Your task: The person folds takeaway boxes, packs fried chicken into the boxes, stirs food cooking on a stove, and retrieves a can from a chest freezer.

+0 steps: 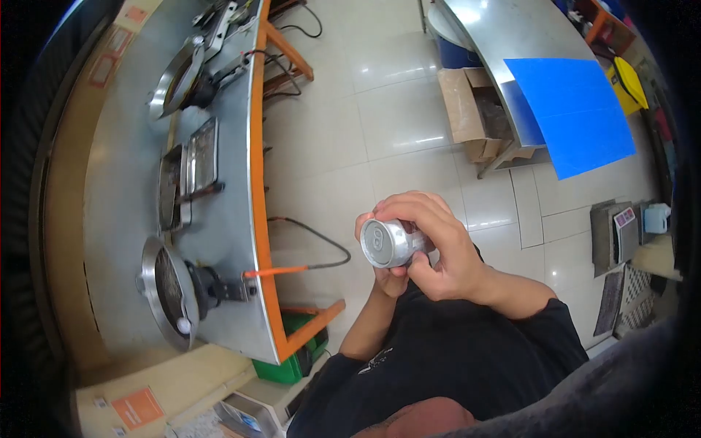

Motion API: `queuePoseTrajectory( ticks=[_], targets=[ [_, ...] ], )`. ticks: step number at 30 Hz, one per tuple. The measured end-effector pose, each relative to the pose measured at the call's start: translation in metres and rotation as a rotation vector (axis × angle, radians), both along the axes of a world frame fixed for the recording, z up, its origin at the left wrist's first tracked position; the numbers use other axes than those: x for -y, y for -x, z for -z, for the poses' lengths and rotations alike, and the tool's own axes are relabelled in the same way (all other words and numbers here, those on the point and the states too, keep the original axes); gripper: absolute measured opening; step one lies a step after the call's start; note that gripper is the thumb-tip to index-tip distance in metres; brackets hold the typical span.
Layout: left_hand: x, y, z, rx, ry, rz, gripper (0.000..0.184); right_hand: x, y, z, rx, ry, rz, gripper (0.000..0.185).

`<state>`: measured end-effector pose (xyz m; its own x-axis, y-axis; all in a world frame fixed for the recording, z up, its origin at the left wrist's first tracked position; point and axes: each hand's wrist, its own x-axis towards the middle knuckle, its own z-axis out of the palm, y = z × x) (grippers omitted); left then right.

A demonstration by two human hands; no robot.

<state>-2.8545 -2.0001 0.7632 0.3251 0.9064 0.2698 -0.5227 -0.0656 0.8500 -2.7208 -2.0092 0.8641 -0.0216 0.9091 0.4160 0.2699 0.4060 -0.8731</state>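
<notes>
In front of my chest I hold a silver drink can (385, 244), tilted so that its lid with the pull tab faces up and to the left. My right hand (445, 244) is closed around the can's side, with the fingers over the top and the thumb below. My left hand (392, 283) grips it from the far side, mostly hidden behind the can. The can's label is covered by my fingers.
At left, a metal counter (226, 171) with an orange edge bears two woks, one being the near wok (157, 292), and a rectangular metal tray (202, 155). A steel table (504, 36) with a blue sheet (577, 113) stands at upper right, above a cardboard box (461, 106). A green crate (281, 369) sits below the counter.
</notes>
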Motion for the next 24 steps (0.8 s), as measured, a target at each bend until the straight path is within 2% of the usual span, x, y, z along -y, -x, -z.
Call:
queuePoseTrajectory(
  ticks=[4,7,10,12,14,17,20,24],
  targets=[
    [-0.077,-0.033,0.008,0.015,0.011,0.116,0.096,-0.067,-0.035,0.008,-0.022,0.017,0.077,0.057],
    [-0.132,-0.077,0.000,-0.015,0.136,0.044,0.101,-0.119,-0.072,0.010,-0.078,0.026,0.122,0.049],
    [-0.193,-0.107,0.007,0.020,0.179,0.105,0.097,-0.175,-0.107,0.037,-0.036,-0.100,0.168,0.039],
    [-0.228,-0.129,0.002,0.092,0.209,0.139,0.084,-0.218,-0.132,0.055,0.006,-0.210,0.149,0.039],
    [-0.259,-0.146,-0.006,0.165,0.270,0.161,0.076,-0.256,-0.149,0.058,0.042,-0.269,0.146,0.039],
    [-0.312,-0.164,-0.019,0.111,0.263,0.134,0.068,-0.313,-0.168,0.053,0.085,-0.293,0.154,0.037],
    [-0.368,-0.170,-0.020,0.042,0.274,0.139,0.066,-0.373,-0.177,0.056,0.079,-0.314,0.160,0.035],
    [-0.450,-0.177,-0.015,0.075,0.305,0.126,0.065,-0.461,-0.183,0.065,0.131,-0.337,0.156,0.032]
  ],
)
